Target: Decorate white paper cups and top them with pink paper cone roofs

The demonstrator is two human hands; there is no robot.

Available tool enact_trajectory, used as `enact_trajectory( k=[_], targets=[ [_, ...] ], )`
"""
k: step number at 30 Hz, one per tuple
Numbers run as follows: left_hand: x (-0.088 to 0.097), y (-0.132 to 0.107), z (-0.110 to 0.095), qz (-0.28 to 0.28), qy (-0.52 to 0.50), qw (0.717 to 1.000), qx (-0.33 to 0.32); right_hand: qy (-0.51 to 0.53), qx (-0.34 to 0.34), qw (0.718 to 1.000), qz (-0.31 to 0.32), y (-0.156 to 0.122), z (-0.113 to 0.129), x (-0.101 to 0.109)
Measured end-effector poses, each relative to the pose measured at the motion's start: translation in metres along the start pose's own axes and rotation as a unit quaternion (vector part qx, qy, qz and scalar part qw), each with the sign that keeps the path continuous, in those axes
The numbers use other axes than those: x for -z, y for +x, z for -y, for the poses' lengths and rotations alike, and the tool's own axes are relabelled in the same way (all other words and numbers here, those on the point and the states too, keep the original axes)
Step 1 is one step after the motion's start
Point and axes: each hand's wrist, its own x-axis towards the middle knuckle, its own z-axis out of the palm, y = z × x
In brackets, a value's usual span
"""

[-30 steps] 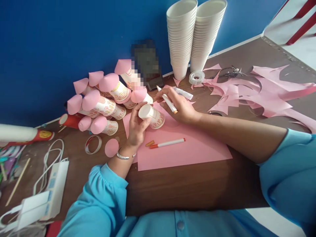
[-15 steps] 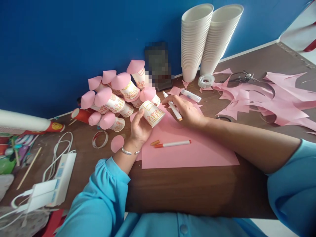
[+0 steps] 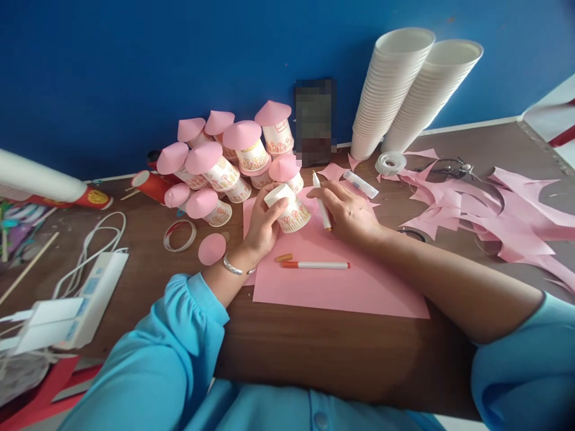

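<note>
My left hand (image 3: 263, 224) is wrapped round a small white paper cup (image 3: 290, 211) with orange drawings, held upside down over a pink paper sheet (image 3: 341, 281). My right hand (image 3: 353, 212) grips a white marker (image 3: 322, 201) with its tip pointing up, just right of the cup. A second marker (image 3: 314, 264), uncapped with its orange cap beside it, lies on the sheet below both hands. A pink paper circle (image 3: 212, 249) lies left of my left wrist.
A pile of decorated cups with pink cone tops (image 3: 229, 158) sits behind the hands. Two tall stacks of white cups (image 3: 404, 90), a tape roll (image 3: 390, 163), a glue stick (image 3: 360, 184), scissors (image 3: 453, 169) and pink offcuts (image 3: 494, 209) lie right. A power strip (image 3: 76, 299) lies left.
My left hand turned the cup and set it more upright, bottom up. The right hand with the marker stayed beside it. The camera swung so everything shifted rightward in view.
</note>
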Motion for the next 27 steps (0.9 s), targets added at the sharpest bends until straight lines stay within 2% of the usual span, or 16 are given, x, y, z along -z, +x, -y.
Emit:
enact_trajectory(
  k=[6, 14, 21, 27],
  targets=[
    [0.0007, 0.001, -0.0015, -0.007, 0.101, 0.995, -0.005, -0.073, 0.017, 0.996, 0.052, -0.001, -0.0038, -0.0025],
    [-0.0023, -0.001, -0.0034, -0.001, 0.286, 0.954, -0.093, -0.124, 0.019, 0.99, 0.07, -0.0013, 0.0004, -0.0028],
    [-0.0027, -0.0036, 0.0002, 0.031, 0.296, 0.948, -0.111, -0.098, 0.007, 0.992, 0.082, -0.0015, 0.0037, -0.0002],
    [-0.0019, -0.0085, -0.0028, 0.136, 0.265, 0.949, -0.1, -0.089, 0.004, 0.995, 0.052, -0.0029, 0.0023, -0.0013]
  ],
)
